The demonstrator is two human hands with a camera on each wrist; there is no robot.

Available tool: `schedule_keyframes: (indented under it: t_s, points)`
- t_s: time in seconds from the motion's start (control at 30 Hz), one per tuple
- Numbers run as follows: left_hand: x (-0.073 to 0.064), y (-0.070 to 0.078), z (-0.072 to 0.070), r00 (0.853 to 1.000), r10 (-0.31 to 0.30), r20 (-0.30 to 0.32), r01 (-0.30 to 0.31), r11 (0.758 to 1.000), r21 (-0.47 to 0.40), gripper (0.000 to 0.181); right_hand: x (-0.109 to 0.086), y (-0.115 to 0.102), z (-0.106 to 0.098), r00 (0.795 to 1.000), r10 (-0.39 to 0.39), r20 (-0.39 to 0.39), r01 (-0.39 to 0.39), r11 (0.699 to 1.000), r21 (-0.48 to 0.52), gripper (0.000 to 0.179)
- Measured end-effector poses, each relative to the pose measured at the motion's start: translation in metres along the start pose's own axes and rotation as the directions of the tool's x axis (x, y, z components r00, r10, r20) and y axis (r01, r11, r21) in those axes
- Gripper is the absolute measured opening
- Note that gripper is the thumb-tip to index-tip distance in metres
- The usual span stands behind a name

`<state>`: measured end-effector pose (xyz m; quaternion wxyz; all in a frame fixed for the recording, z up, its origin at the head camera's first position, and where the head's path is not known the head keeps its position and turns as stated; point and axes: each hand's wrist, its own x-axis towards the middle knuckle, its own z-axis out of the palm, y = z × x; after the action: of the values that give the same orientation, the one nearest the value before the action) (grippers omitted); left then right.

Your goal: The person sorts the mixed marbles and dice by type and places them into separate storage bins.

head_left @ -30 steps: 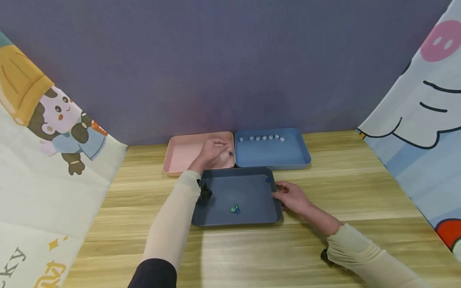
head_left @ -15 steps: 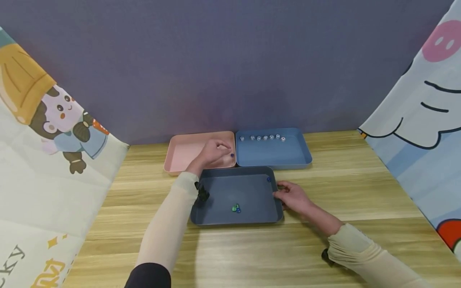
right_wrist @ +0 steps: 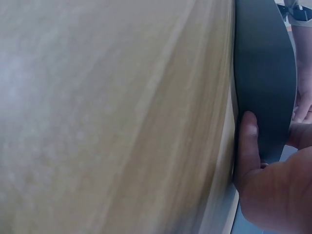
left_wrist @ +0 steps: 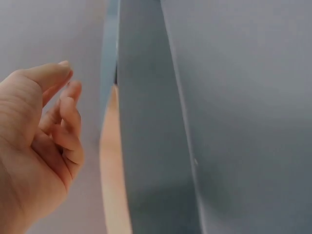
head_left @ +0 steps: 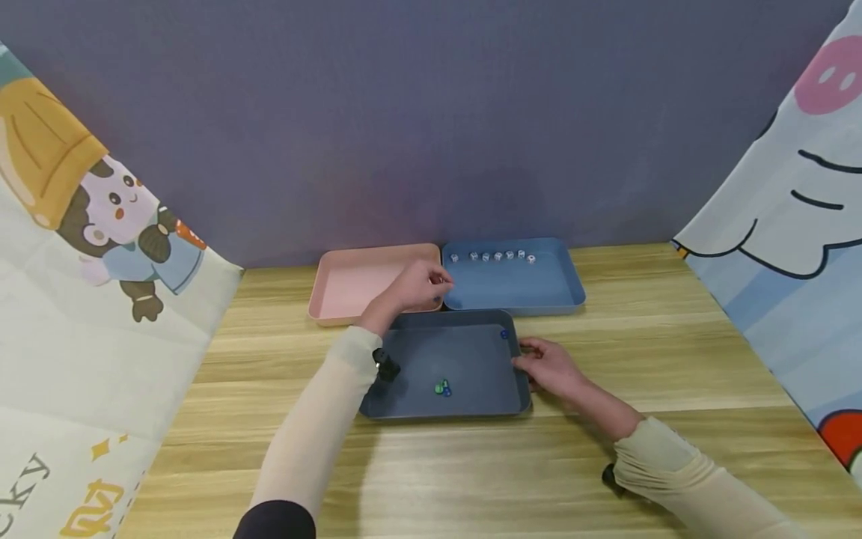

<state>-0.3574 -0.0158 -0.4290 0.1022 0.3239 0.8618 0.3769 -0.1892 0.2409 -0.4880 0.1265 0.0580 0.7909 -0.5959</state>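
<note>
My left hand [head_left: 419, 286] hovers over the right end of the pink tray [head_left: 343, 288], beside the blue tray [head_left: 512, 288]. Its fingers are loosely curled, and nothing shows between thumb and fingertips in the left wrist view. A small dark spot, perhaps a blue die, is partly hidden under those fingers. The right hand [head_left: 548, 367] grips the right wall of the dark grey tray [head_left: 471, 367], thumb at the rim; the right wrist view shows a finger along the tray's outer wall [right_wrist: 265, 63]. Small green and blue dice [head_left: 442, 388] lie inside that tray, and a blue die [head_left: 504, 335] sits in its upper right corner.
A row of several white dice [head_left: 498, 256] lies along the back of the blue tray. The trays touch or nearly touch on a wooden table [head_left: 640, 322]. Behind stands a grey-purple partition [head_left: 431, 135], with printed cloths at both sides.
The left hand has shifted right toward the blue tray, now covering where the pink tray's blue die was visible. The right hand keeps its hold on the dark tray.
</note>
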Motion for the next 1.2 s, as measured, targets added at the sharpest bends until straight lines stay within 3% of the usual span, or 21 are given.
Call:
schedule_keyframes:
  t_s: [0.4,0.63,1.03,1.13,1.2]
  points:
    - [0.005,0.048,0.035,0.986,0.045,0.158,-0.060,0.994,0.090,0.019,0.000,-0.004,-0.002,1.000,0.020,-0.006,-0.020,0.999,-0.037,0.054]
    - [0.007,0.054,0.060,0.977,0.024,0.211,-0.066,0.979,0.190,0.021,-0.001,-0.004,-0.001,1.000,0.031,-0.001,-0.031,0.999,-0.022,0.053]
    - [0.010,0.056,0.088,0.972,-0.010,0.235,-0.049,0.968,0.244,0.020,-0.004,-0.007,-0.001,0.999,0.033,0.018,-0.033,0.999,-0.005,0.055]
    - [0.012,0.057,0.093,0.971,-0.021,0.240,-0.056,0.948,0.313,0.023,-0.004,-0.006,-0.001,0.999,0.030,0.020,-0.030,1.000,-0.001,0.055]
    - [0.014,0.058,0.096,0.969,-0.016,0.247,-0.082,0.919,0.384,0.021,-0.003,-0.006,-0.001,0.999,0.027,0.018,-0.027,1.000,-0.002,0.055]
